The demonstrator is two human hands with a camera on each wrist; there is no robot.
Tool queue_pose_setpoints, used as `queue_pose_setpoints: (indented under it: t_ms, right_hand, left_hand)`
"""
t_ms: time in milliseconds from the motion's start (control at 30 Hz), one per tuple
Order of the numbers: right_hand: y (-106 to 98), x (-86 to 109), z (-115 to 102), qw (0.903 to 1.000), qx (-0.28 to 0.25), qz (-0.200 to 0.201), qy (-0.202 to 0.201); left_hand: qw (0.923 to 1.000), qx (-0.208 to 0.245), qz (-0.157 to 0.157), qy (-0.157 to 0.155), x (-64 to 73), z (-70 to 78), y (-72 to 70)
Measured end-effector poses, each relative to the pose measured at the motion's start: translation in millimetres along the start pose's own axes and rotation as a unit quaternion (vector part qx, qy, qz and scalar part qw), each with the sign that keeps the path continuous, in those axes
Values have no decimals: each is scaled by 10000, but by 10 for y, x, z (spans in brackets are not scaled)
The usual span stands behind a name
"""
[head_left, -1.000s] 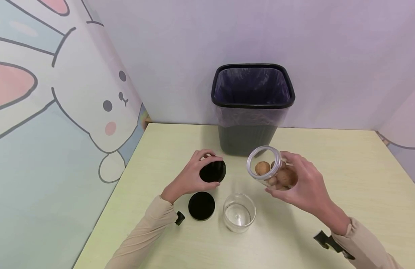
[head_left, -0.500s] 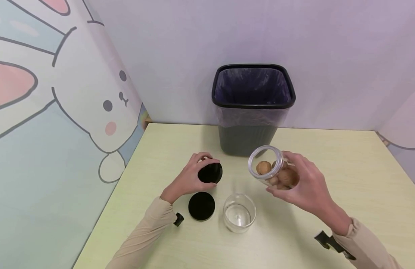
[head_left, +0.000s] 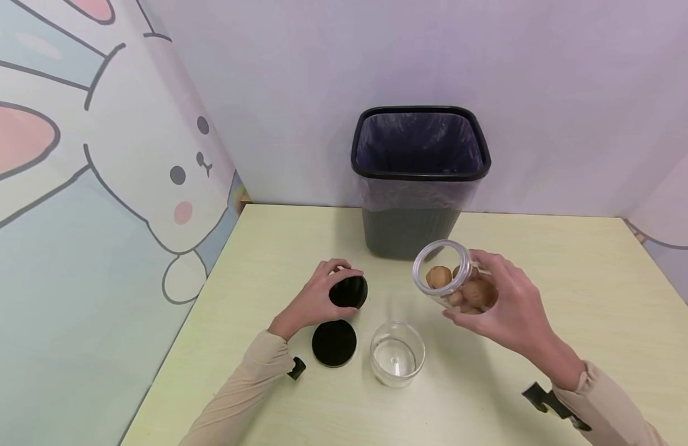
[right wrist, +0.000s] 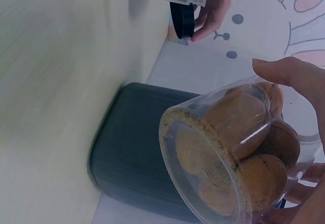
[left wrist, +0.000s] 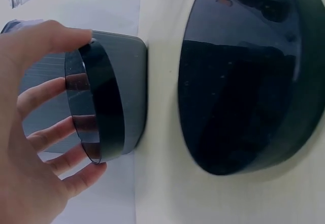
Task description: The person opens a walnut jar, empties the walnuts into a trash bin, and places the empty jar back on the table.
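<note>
1. Your left hand (head_left: 316, 302) grips a black lid (head_left: 352, 292) by its rim, above the bench (head_left: 578, 279).
2. Your right hand (head_left: 509, 310) grips a tilted, open jar (right wrist: 229, 132) of nuts (head_left: 477, 293), held up near the bin (head_left: 409, 232).
3. Steady that jar and control its tilt; nuts could tumble out.
4. You see no readable brands, labels or writing.

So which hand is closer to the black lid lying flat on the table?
The left hand: it is just beyond the flat lid, gripping a second lid. The right hand is farther off, rightward, gripping a jar.
</note>
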State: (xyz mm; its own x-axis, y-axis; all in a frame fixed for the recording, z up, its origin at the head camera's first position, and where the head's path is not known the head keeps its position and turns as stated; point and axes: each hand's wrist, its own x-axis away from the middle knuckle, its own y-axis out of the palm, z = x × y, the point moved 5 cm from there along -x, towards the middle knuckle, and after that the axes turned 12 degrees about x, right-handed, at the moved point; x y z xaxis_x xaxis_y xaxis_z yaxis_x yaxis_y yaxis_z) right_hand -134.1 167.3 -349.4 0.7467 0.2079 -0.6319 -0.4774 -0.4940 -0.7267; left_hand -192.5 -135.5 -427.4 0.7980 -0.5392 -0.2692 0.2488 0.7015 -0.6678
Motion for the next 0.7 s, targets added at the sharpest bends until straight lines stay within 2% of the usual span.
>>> queue_pose_setpoints:
  t_ms: [200, 700]
  right_hand:
    - [3, 5, 14, 10000, 12, 2, 20]
    - [-21, 19, 15, 10000, 37, 6, 35]
  left_hand:
    - [9995, -21, -111, -294, 13, -84, 62]
    - [9965, -20, -287, -789, 42, -229, 95]
